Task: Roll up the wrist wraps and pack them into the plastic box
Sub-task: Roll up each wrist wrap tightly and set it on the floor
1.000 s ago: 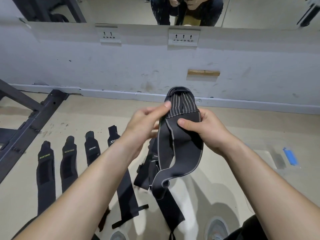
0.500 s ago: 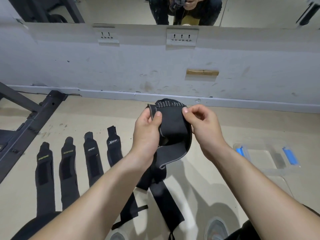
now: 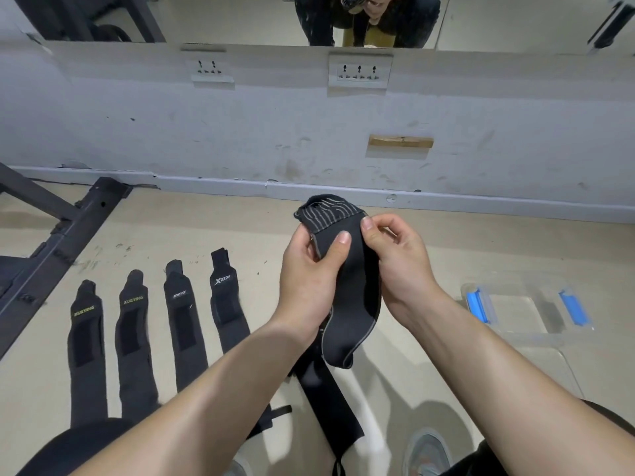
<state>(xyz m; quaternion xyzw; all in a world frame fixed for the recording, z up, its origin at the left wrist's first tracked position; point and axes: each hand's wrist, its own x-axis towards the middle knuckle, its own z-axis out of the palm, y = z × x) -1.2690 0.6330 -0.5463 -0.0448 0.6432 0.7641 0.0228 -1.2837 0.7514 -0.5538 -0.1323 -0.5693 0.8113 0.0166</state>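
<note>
A black wrist wrap [image 3: 354, 293] with grey stitching hangs in the air between both hands, its striped end folded over at the top and a loop sagging below. My left hand [image 3: 309, 269] grips its left edge, thumb pressed on the front. My right hand [image 3: 395, 255] pinches the top right edge. Several more black wraps [image 3: 178, 314] lie flat in a row on the floor to the left. Another black wrap [image 3: 326, 396] lies on the floor under the held one. The clear plastic box [image 3: 529, 331] with blue latches sits on the floor to the right.
A grey wall [image 3: 309, 132] with sockets and a mirror stands close ahead. A black metal frame [image 3: 68, 231] runs along the floor at the left. My shoe [image 3: 429, 451] and knees show at the bottom edge.
The hands have folded the striped end of the wrap down and drawn closer together. The hanging tail has shortened into a loop. The view has tilted so the box shows more fully.
</note>
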